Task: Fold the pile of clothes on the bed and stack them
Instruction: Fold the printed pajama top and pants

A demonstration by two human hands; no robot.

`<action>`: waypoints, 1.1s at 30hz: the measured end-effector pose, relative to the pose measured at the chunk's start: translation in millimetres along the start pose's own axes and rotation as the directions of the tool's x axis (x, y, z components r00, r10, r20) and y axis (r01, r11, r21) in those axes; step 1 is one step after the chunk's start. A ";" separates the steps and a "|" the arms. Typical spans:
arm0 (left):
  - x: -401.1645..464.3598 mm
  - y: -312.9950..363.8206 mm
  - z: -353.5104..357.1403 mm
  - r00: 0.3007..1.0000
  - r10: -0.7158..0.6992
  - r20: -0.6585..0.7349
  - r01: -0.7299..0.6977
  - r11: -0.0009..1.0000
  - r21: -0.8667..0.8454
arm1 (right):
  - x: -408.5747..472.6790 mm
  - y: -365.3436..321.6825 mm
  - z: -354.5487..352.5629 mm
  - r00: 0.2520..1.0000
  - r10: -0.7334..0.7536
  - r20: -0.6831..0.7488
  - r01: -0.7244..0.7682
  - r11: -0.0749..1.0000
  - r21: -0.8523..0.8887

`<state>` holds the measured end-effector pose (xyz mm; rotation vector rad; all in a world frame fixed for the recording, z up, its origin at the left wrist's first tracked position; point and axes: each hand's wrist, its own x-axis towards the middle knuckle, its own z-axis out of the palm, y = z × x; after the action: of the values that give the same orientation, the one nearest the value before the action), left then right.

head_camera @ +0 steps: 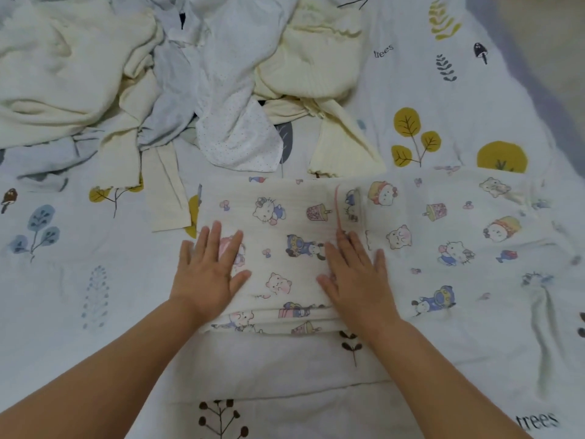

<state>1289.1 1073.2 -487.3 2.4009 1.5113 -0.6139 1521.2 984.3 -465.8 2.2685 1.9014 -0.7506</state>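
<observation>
both the left hand (209, 267) and the right hand (354, 274) press flat, fingers straight, on the cream cartoon-print cotton garment (281, 226), whose unfolded length extends right, nearer the right hand.

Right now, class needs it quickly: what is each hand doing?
Left hand: open, fingers straight, pressing flat on the cartoon-print garment.
Right hand: open, fingers straight, pressing flat on the same garment.

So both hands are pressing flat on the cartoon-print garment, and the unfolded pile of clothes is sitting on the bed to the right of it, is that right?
Not quite. The head view shows both the left hand and the right hand pressing flat on the cartoon-print garment, but the unfolded pile of clothes lies beyond it, up and to the left on the bed, not to its right.
</observation>
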 end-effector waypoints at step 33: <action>1.0 100.4 -165.6 0.949 0.316 -0.021 0.104 -0.374 -0.922 | -65.2 -32.9 -93.3 0.595 0.178 -0.784 0.351 0.819 0.453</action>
<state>1416.5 1098.4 -343.6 0.7913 0.7633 0.4626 1512.2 967.3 -348.9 3.3561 2.3856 -0.2887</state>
